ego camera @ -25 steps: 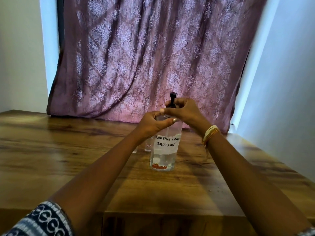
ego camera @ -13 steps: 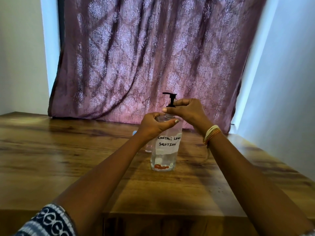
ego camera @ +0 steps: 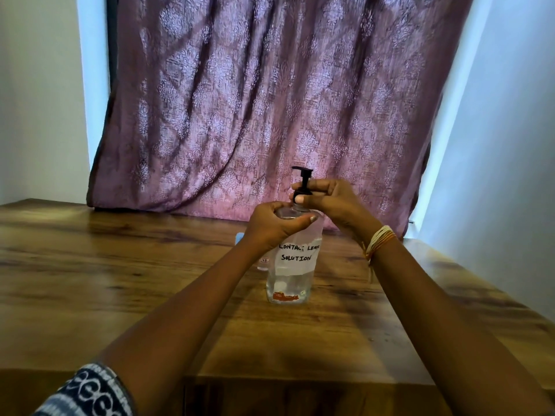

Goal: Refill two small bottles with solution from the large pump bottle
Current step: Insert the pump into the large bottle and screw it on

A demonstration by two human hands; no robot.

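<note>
Pump bottle (ego camera: 290,265), clear plastic with a handwritten label reading "Contact Lens Solution", stands upright near the middle of the wooden surface (ego camera: 120,280), well back from the front edge. It holds only a little liquid, low in its base.

Head view: both arms reach forward to the bottle. The left hand (ego camera: 271,225) wraps round the bottle's shoulder, its grip clamped on the plastic. The right hand (ego camera: 333,201) is above it, fingers and thumb pinching the black pump (ego camera: 303,183) at its collar; the nozzle points toward the surface's left edge. A bangle (ego camera: 379,241) sits on the right wrist.

Behind the left wrist, toward the far edge, part of a small bottle (ego camera: 264,262) shows; a pale blue cap (ego camera: 240,237) peeks out beside it. Whether that belongs to the second small bottle cannot be told. A purple curtain (ego camera: 270,100) hangs behind.

The step appears to be twisting the pump to unlock or unscrew it. To do it well, the left hand should hold the body firm and square on the surface while the right turns only the collar, without squeezing the soft sides or tipping the bottle.
</note>
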